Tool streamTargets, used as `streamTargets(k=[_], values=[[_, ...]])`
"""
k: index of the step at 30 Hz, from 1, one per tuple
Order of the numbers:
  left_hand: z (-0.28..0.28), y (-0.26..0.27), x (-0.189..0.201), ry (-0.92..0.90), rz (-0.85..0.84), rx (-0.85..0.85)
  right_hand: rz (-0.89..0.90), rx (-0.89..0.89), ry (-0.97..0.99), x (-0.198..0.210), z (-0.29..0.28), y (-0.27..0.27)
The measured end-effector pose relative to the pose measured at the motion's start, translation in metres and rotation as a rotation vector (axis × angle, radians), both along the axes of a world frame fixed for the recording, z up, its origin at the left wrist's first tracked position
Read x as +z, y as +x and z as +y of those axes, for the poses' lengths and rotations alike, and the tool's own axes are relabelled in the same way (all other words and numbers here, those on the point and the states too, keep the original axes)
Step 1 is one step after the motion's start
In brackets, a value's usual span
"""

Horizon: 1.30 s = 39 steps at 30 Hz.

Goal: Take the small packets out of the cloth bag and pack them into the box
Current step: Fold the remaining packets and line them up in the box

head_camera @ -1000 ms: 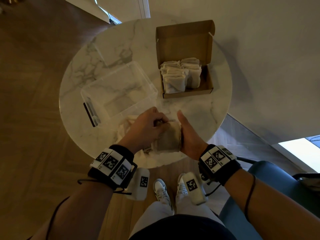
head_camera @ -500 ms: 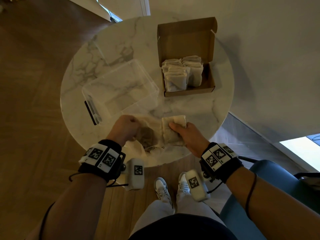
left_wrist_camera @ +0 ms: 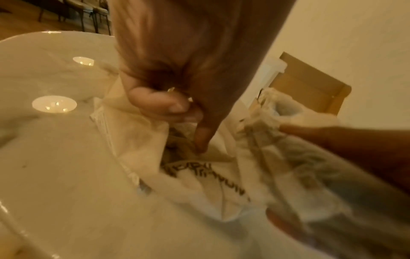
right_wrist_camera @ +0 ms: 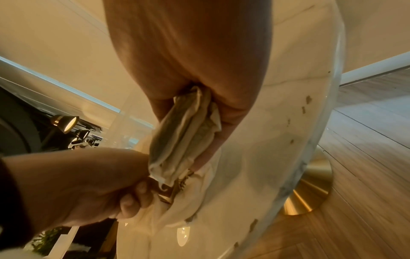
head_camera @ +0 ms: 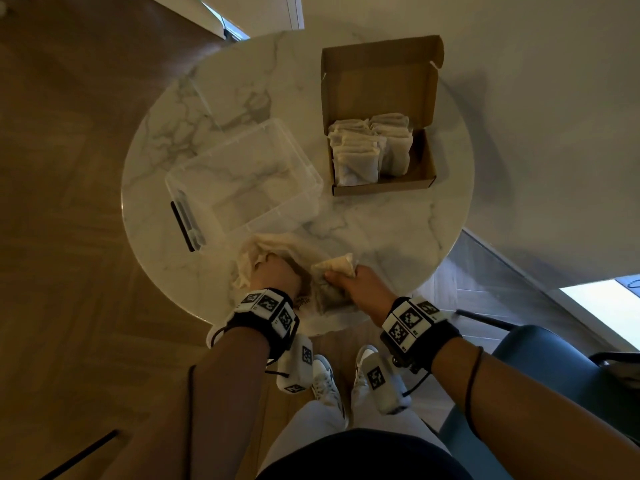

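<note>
The cream cloth bag (head_camera: 266, 245) lies crumpled at the table's near edge. My left hand (head_camera: 277, 270) pinches its open rim; in the left wrist view the thumb and fingers (left_wrist_camera: 170, 108) clamp the bag (left_wrist_camera: 199, 177) fabric. Just to the right, my right hand (head_camera: 343, 277) grips a small bundle of pale packets (head_camera: 334, 265), seen between thumb and fingers in the right wrist view as packets (right_wrist_camera: 186, 133). The open cardboard box (head_camera: 426, 168) stands at the far right of the table, with several packets (head_camera: 367, 150) upright in two rows.
An empty clear plastic tub (head_camera: 242, 178) sits left of the box, right behind the bag. The round marble table (head_camera: 381, 230) ends close to my wrists. A blue chair (head_camera: 554, 368) stands to my right, and a wall runs behind the box.
The right hand has pulled the packets out of the bag and to the right. The left hand let go of them and now holds the bag's rim.
</note>
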<state>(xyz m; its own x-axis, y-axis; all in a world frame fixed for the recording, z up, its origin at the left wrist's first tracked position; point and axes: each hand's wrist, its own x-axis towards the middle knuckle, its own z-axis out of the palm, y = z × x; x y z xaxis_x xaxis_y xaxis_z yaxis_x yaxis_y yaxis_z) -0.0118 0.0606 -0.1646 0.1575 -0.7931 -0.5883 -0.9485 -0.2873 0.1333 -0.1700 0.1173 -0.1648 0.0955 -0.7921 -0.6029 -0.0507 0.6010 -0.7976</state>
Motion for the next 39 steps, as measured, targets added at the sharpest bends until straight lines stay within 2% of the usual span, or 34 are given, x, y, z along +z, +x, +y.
streamTargets(k=[3, 8, 14, 19, 24, 27, 29, 30, 33, 36, 39], values=[[0.008, -0.003, -0.009, -0.036, -0.065, -0.053, -0.005, -0.016, 0.005, 0.002, -0.001, 0.001], [0.027, -0.007, -0.017, -0.159, -0.194, -0.343, 0.001, -0.014, 0.007, 0.002, 0.0, 0.001], [0.029, -0.004, -0.005, -0.259, -0.102, -0.263, 0.036, -0.019, 0.019, -0.006, -0.003, 0.003], [0.025, 0.013, 0.018, -0.247, 0.229, 0.109, 0.005, -0.03, 0.009, -0.006, -0.002, 0.002], [0.018, 0.028, 0.059, -0.093, 0.874, 0.442, -0.048, -0.045, -0.04, 0.007, -0.001, -0.001], [0.017, 0.02, 0.077, 0.01, 1.036, 0.535, -0.106, -0.033, -0.07, 0.012, -0.002, 0.003], [0.019, 0.013, 0.079, 0.091, 1.038, 0.484, -0.071, -0.027, -0.043, 0.014, -0.003, 0.006], [0.02, 0.01, 0.078, 0.111, 1.009, 0.399, -0.076, -0.04, -0.025, 0.014, -0.004, 0.007], [0.021, 0.005, 0.074, 0.0, 0.835, 0.161, -0.116, -0.092, 0.005, 0.017, -0.003, 0.008], [0.018, 0.005, 0.076, -0.097, 0.826, 0.174, -0.123, -0.116, 0.005, 0.021, 0.001, 0.007], [0.018, 0.01, 0.079, -0.056, 0.911, 0.149, -0.134, -0.121, -0.004, 0.022, 0.004, 0.006]])
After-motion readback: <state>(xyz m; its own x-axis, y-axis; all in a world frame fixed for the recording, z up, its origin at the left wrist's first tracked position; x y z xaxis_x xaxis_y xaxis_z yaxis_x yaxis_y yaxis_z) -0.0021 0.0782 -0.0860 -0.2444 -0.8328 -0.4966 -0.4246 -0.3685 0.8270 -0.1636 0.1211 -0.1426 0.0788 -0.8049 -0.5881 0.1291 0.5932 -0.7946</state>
